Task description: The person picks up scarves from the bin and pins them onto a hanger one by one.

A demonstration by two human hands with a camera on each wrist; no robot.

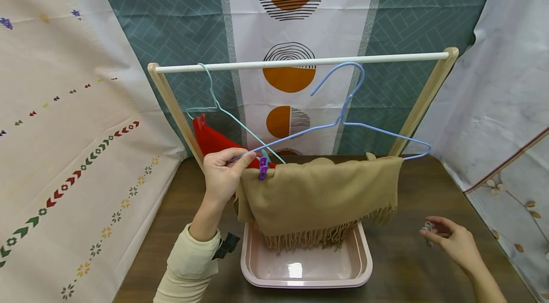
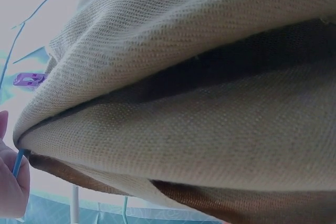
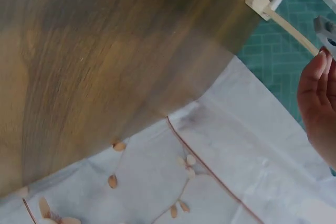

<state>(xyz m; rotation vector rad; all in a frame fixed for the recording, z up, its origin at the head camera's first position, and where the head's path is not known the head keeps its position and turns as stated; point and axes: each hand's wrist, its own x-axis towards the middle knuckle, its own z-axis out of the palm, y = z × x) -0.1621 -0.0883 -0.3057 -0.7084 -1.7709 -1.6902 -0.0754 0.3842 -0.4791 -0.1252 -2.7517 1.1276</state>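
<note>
My left hand (image 1: 223, 174) grips the left end of a blue clothes hanger (image 1: 296, 135), holding it up in front of the rack. Over the hanger's lower bar drapes a tan fringed scarf (image 1: 321, 198), which fills most of the left wrist view. A purple clothespin (image 1: 263, 168) is clipped to the scarf near its upper left corner. Off to the right, my right hand (image 1: 456, 246) pinches a grey clothespin (image 1: 428, 232) between thumb and fingers, apart from the scarf. The right wrist view shows that clothespin (image 3: 326, 34) at its right edge.
Behind the scarf stands a rack with a white rail (image 1: 296, 62) and wooden legs. From its left part hangs a mint hanger (image 1: 240, 122) with a red cloth (image 1: 210, 138) held by a red clothespin (image 1: 200, 121). A pink basin (image 1: 306, 283) sits on the wooden table (image 1: 399, 265) below.
</note>
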